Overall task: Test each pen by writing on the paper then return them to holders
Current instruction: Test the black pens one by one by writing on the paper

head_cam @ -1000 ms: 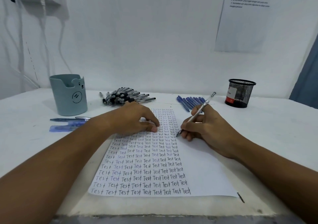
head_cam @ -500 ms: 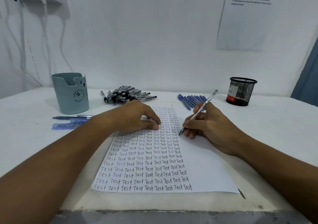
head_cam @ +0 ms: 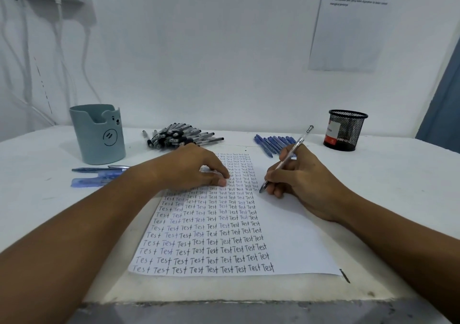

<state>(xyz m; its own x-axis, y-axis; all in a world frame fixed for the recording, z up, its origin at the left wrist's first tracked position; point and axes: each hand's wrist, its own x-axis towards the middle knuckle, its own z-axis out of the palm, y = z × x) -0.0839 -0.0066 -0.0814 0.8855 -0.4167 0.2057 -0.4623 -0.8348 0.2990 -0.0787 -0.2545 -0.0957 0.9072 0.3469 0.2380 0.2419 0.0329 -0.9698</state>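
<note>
A sheet of paper [head_cam: 293, 239] is laid on the white table [head_cam: 398, 181] at the centre of the frame. Its left two-thirds is filled with rows of the handwritten word "Test"; the right strip is unwritten.

The left hand [head_cam: 189, 166] is pressed onto the upper left part of the sheet, palm down, with the fingers bent and the thumb tip and fingertips touching the paper. Nothing is held in it.

The right hand [head_cam: 301, 181] is rested on the right part of the sheet, right of centre in the frame. A clear-barrelled pen [head_cam: 288, 156] is pinched between its thumb and fingers. The pen is tilted, cap end toward the upper right, and its tip is set at the paper just past the right end of a written row.

Above the sheet, left of centre, a heap of black-capped pens [head_cam: 181, 136] is seen. A row of blue pens [head_cam: 271, 141] is laid above the sheet's upper right corner, partly hidden behind the right hand. At the left, a pale green holder [head_cam: 99, 134] with a bear face is stood upright, with several blue pens [head_cam: 97, 174] lying just below it. At the upper right, a black mesh holder [head_cam: 346, 130] is stood on the table.

A printed notice [head_cam: 351, 24] is fixed to the wall at the upper right of the frame.
</note>
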